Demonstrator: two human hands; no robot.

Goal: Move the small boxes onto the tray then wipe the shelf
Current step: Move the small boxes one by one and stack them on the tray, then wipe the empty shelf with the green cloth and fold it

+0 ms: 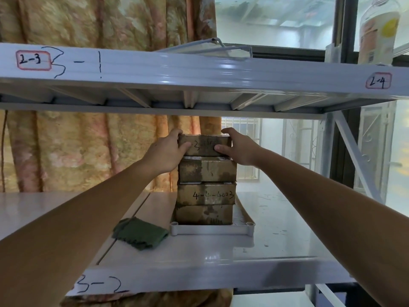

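Four small brown cardboard boxes stand in one upright stack on a shallow white plastic tray, which sits on the white metal shelf at the middle of the view. Both of the person's bare arms reach forward to the top box. The left hand holds that box's left end, fingers curled over its upper edge and thumb pressed against its front face. The right hand holds the right end the same way, fingers hooked over the top and thumb on the front. The top box rests squarely on the second box, with dark handwriting across its front, too blurred to read. The third box also bears handwritten numbers, and the bottom box sits inside the tray's raised rim. Just beside the tray's left front corner lies a folded dark green cloth, flat on the shelf surface. An upper white shelf beam crosses overhead, with handwritten labels at its left and right. Behind the rack hangs a floral curtain, with a window to the right.
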